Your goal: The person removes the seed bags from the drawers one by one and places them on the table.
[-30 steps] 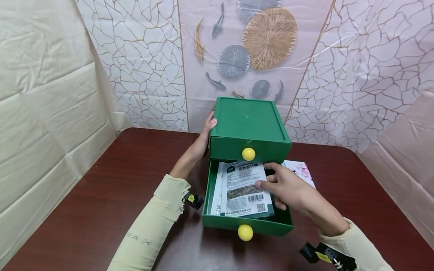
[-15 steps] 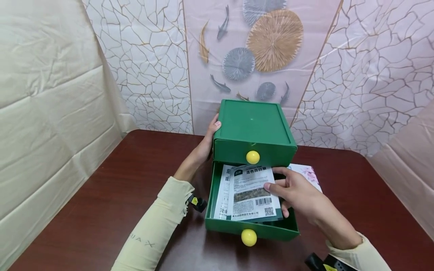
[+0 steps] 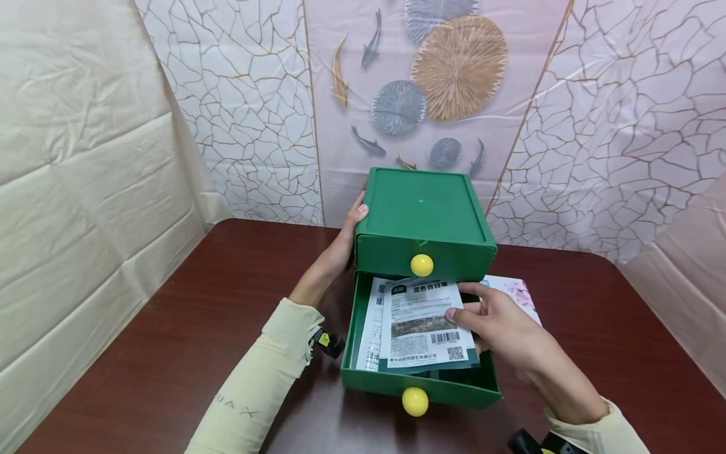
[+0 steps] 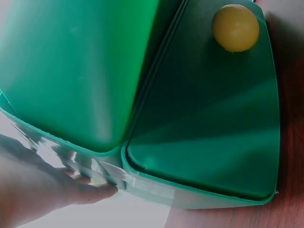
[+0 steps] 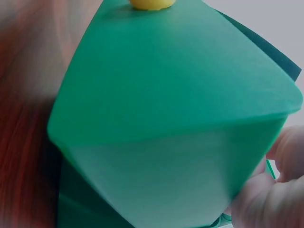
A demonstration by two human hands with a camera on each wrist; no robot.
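A green two-drawer box point(image 3: 422, 205) stands on the table, its lower drawer point(image 3: 391, 381) pulled out and its upper drawer point(image 3: 380, 253) pushed in. Against the box's left side lies my left hand point(image 3: 343, 236), the thumb near the top edge; the left wrist view shows its fingers point(image 4: 97, 192) along the side wall. Inside the lower drawer is a white printed seed packet point(image 3: 422, 321) with a barcode. My right hand point(image 3: 501, 321) pinches that packet by its right edge, thumb on top, other fingers partly hidden. Another white packet point(image 3: 371, 325) lies to its left.
Yellow round knobs point(image 3: 415, 401) stick out from both drawer fronts. A white item with pink flowers point(image 3: 518, 291) lies on the table beyond my right hand. The dark brown table point(image 3: 238, 284) reaches back to a patterned curtain point(image 3: 255, 113).
The seed packet has shifted to the right in the drawer, along with my right hand, baring more of the packet at its left. My left hand keeps its place on the box.
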